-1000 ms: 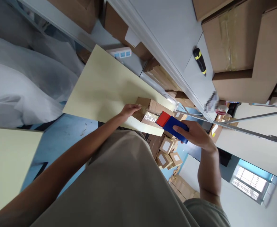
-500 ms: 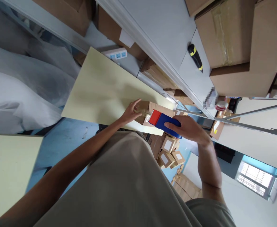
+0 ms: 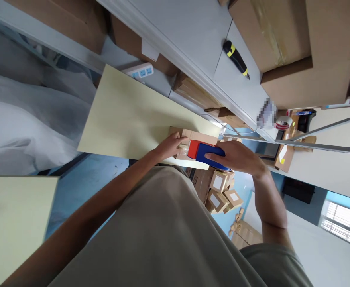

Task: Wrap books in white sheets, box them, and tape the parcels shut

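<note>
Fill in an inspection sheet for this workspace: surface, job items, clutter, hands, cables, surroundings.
Surface: pale yellow tabletop, partly shadowed.
Job items: cardboard box on the tabletop; red-and-blue tool at the box, contact unclear.
Clutter: black-and-yellow tool on the grey shelf; tape roll near its end.
Hands: left hand at the box's end; right hand gripping the red-and-blue tool.
Cables: thin cable below the shelf's end.
Surroundings: labelled cartons; window.

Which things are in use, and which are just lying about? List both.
In use:
red-and-blue tape dispenser, in the right hand
cardboard box, at the left hand
pale yellow board under the box

Lying about:
black-and-yellow hand tool
white power strip
tape roll
</note>
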`<state>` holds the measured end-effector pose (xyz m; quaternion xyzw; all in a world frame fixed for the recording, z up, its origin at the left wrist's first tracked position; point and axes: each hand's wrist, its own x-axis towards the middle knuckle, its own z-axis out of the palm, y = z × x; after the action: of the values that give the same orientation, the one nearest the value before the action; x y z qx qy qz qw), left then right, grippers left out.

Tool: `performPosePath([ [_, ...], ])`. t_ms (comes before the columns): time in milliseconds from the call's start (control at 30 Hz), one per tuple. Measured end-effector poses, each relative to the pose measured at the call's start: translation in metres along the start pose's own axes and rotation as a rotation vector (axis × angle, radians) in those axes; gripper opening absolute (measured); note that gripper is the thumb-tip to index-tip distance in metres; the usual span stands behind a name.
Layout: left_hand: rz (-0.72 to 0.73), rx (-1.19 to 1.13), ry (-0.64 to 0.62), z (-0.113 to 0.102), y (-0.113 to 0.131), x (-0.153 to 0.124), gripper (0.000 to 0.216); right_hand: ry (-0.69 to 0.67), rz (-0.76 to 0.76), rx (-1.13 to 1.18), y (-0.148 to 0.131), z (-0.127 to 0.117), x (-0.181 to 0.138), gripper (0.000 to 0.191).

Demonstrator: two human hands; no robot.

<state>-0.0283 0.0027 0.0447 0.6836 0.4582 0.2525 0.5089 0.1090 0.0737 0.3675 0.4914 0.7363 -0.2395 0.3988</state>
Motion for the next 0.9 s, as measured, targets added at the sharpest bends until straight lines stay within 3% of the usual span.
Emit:
performPosePath([
  [233, -0.023, -0.004, 0.080, 0.003, -0.016, 0.004, 0.070, -0.022, 0.023, 0.003, 0.067, 0.020, 0.005, 0.068],
  [467, -0.025, -0.005, 0.186, 0.011, -0.020, -0.010, 0.071, -0.101, -0.008, 0.149, 0.139, 0.060, 0.064, 0.067],
  [567, -0.087, -0.077, 0.331, 0.024, -0.015, -0.018, 0.072, -0.143, -0.058, 0.208, 0.153, 0.074, 0.085, 0.065],
  [700, -0.257, -0.143, 0.584, 0.052, 0.003, -0.019, 0.070, -0.057, -0.087, 0.131, 0.166, 0.090, 0.101, 0.053],
  [900, -0.561, -0.111, 0.935, 0.092, 0.036, 0.015, 0.041, 0.043, -0.137, 0.137, 0.185, 0.113, 0.107, 0.052],
])
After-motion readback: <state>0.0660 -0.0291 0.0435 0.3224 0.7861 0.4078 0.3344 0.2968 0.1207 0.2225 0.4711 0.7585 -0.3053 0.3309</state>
